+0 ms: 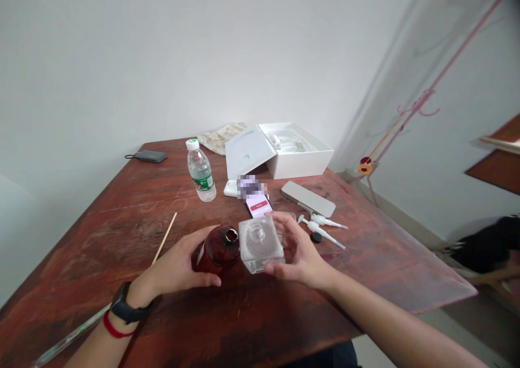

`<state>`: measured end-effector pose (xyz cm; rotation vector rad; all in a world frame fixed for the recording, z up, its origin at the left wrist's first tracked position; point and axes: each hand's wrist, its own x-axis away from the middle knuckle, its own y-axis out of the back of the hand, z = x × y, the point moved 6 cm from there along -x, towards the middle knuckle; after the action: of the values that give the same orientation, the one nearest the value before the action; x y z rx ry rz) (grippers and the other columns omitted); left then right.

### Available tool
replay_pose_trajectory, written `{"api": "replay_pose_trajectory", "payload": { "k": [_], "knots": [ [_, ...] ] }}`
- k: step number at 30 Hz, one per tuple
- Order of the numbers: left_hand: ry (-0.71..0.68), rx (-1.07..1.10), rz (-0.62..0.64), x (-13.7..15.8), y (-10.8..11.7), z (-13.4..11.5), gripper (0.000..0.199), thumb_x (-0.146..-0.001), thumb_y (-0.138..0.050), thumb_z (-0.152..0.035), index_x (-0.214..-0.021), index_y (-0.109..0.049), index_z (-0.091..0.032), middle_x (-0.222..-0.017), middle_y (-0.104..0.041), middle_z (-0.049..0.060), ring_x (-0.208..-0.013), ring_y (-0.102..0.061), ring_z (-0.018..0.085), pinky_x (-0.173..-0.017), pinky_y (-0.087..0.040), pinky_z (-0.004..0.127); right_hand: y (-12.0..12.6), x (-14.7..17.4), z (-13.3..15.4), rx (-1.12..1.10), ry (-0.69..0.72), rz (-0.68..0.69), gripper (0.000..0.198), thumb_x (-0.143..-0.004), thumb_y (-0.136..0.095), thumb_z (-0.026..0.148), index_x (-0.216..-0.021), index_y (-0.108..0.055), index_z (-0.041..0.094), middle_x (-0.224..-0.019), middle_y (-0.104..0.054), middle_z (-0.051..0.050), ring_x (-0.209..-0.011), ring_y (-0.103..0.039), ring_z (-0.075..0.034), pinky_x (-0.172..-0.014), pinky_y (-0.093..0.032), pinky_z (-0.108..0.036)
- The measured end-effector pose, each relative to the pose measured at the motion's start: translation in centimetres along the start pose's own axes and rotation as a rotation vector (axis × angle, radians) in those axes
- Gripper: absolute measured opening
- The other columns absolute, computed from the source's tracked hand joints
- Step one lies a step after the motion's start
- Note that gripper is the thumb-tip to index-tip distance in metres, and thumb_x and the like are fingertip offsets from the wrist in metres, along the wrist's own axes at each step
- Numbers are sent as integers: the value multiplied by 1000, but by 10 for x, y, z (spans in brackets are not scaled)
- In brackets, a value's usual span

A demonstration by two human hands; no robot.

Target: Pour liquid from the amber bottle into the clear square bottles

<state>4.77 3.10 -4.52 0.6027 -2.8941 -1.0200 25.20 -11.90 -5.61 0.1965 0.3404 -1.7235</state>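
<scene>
- Okay, from my end: left hand [179,262] is wrapped round the brown bottle [221,257], thumb in front, other fingers mostly hidden behind it.
- Brown bottle sits at the near middle of the desk [122,221]; mouth uncapped, facing up, bit of pale label by my left palm.
- Right hand [298,254] grips the square bottle [262,251], clear, thumb on the near side, fingers round the far side.
- Square bottle is right beside the brown bottle; can't tell if they touch. Round shape on its upper face; mouth or base, I can't say.
- Two pumps [323,232], white, lie on their sides beyond my right hand, near each other; black cap [316,238] just beside them.
- Behind those, grey case [309,199], lying flat.
- Phone [258,205] straight ahead past the square bottle, screen lit, part blurred out.
- Further back: white box [303,165], open, lid [247,151] leaning on it; cloth [219,137] by the wall.
- Water bottle [202,175] upright, capped, green label, left of the phone.
- Stick [166,235] angles out past my left wrist, which has a dark watch [125,304] and red band [115,327].
- Grey pouch [150,156] at the far left edge.
</scene>
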Motion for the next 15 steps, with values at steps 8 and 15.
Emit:
{"api": "replay_pose_trajectory", "payload": {
  "k": [8, 15],
  "knots": [
    [8, -33, 3, 1, -3, 0, 100, -77, -90, -69, -158, -53, -25, -152, -66, 16, -138, -64, 42, -123, -47, 55, 0, 0, -2, -16, 3, 7, 81, -74, -100, 28, -141, -55, 31, -140, -70, -12, -130, -71, -33, -111, -56, -54],
    [7, -20, 7, 1, -4, -1, 95, -83, -88, -64, -159, -49, -24, -151, -67, 16, -136, -66, 38, -123, -47, 53, 0, 0, -1, -1, -7, 2, 80, -73, -101, 33, -139, -56, 30, -138, -71, -12, -128, -71, -34, -111, -57, -54]
  ]
}}
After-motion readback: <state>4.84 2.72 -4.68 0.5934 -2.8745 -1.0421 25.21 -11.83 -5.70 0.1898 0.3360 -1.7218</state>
